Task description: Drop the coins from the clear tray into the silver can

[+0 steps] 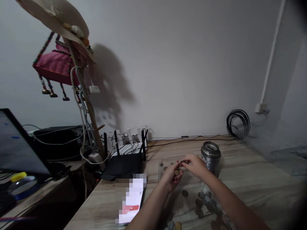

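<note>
Head: left hand (173, 176) curls, right hand (193, 164) pinches

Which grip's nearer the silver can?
Right. The right grip is just left of the silver can in view; the left grip is farther left.

Gold-toned coin (177, 172): round, tilted, face partly showing, held in the left hand (173, 176).
Coppery coins (184, 162): pinched at the right hand's (193, 163) fingertips; count unclear.
Near coins (207, 201): silver and dull brown, loose cluster below right wrist, some overlapping.
Lone coin (184, 193): dark, flat, apart from cluster.
Far coins (161, 164): few, small, beyond left hand.
</note>
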Tool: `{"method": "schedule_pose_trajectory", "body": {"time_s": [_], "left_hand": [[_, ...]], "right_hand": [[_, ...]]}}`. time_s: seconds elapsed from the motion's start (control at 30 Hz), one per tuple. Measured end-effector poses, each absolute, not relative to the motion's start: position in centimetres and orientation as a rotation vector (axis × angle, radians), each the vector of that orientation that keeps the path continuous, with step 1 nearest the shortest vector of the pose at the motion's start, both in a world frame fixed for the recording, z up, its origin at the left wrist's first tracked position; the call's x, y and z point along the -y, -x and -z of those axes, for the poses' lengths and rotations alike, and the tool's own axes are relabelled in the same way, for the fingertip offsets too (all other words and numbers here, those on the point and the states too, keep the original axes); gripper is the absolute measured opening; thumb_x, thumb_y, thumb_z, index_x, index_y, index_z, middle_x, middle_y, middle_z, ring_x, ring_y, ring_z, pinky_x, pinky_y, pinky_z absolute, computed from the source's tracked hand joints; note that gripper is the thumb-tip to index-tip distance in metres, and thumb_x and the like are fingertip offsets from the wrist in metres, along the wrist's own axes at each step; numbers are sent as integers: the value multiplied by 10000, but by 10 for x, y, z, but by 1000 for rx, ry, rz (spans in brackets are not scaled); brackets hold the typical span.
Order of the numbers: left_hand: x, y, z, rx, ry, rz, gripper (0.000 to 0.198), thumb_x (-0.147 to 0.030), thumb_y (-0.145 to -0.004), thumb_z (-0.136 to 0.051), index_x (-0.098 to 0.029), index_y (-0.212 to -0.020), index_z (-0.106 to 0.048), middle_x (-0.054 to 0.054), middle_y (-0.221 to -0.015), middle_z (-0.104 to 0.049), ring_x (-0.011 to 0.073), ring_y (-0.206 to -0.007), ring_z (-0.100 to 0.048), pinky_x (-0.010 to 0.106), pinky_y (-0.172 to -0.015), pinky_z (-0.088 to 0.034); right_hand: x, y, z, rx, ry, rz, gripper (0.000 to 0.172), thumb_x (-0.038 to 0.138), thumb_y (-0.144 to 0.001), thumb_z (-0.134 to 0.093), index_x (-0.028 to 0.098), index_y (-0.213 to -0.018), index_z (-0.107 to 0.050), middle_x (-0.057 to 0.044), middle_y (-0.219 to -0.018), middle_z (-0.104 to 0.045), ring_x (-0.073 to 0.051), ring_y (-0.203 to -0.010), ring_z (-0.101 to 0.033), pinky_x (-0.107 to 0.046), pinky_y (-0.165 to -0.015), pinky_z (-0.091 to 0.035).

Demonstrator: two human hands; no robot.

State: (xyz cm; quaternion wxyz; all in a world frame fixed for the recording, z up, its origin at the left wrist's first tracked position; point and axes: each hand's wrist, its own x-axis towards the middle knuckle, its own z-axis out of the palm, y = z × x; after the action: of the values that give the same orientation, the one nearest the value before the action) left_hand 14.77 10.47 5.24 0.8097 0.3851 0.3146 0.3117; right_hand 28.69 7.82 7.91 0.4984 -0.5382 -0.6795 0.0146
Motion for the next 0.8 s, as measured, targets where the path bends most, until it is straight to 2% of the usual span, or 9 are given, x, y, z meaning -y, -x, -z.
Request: {"method": "schedule_pose_trajectory", "body": {"time_s": [0.1, 0.2, 0.33, 0.43, 0.53, 0.63, 0.73, 0.8], "left_hand": [[-104, -147, -56, -668, -773, -601, 228, -253, -808, -433, -93, -915, -555, -25, -524, -498, 0, -298, -245, 143, -313, -71], [-104, -146, -55, -706, -700, -656, 274, -124, -734, -452, -71, -994, -523, 13, -604, -564, 20, -353, -400, 117, -301, -181], [-104, -147, -55, -765, -662, -708, 449, 1, -660, -462, -53, -1105, -435, 120, -830, -648, 100, -580, -617, 126, -440, -425], [-102, -147, -57, -753, -687, -740, 472, 26, -679, -462, -47, -1141, -398, 163, -924, -645, 159, -754, -659, 157, -542, -490], [-101, -146, -58, -732, -696, -760, 406, -13, -734, -475, -54, -1133, -414, 166, -959, -640, 147, -772, -656, 142, -532, -475], [-103, -144, -58, -737, -771, -773, 362, -80, -765, -511, -81, -1121, -445, 141, -959, -645, 76, -599, -615, 113, -397, -363], [-105, -144, -55, -756, -896, -800, 382, -152, -775, -529, -119, -1149, -456, 72, -841, -655, 2, -368, -404, 130, -318, -187], [-106, -144, -53, -761, -959, -829, 416, -213, -778, -530, -149, -1180, -442, 9, -724, -624, -5, -322, -294, 145, -325, -130]], "right_hand": [[-79, -313, -93, 1762, 1307, 124, 224, 291, -811, -460, 226, -812, -675, -51, -793, -661, -188, -770, -578, -321, -688, -443], [-77, -347, -104, 1544, 1438, 387, 288, 289, -838, -406, 200, -939, -661, -70, -880, -648, -199, -860, -542, -336, -764, -408], [-78, -388, -103, 1357, 1692, 562, 261, 310, -797, -457, 221, -889, -684, -54, -840, -663, -208, -820, -531, -313, -684, -389], [-80, -402, -97, 1305, 1803, 521, 214, 322, -742, -510, 236, -797, -699, -41, -799, -676, -211, -779, -536, -305, -635, -374], [-81, -399, -96, 1312, 1846, 562, 192, 321, -721, -524, 234, -709, -695, -44, -776, -668, -221, -793, -522, -319, -654, -363], [-77, -385, -101, 1275, 1809, 671, 222, 306, -750, -497, 221, -813, -692, -67, -840, -646, -231, -828, -501, -348, -698, -363], [-74, -360, -107, 1353, 1587, 666, 286, 231, -783, -451, 206, -987, -651, -73, -899, -620, -211, -884, -494, -345, -788, -371], [-74, -336, -107, 1556, 1426, 488, 289, 200, -794, -428, 201, -984, -646, -63, -893, -618, -189, -896, -504, -315, -820, -372]]}}
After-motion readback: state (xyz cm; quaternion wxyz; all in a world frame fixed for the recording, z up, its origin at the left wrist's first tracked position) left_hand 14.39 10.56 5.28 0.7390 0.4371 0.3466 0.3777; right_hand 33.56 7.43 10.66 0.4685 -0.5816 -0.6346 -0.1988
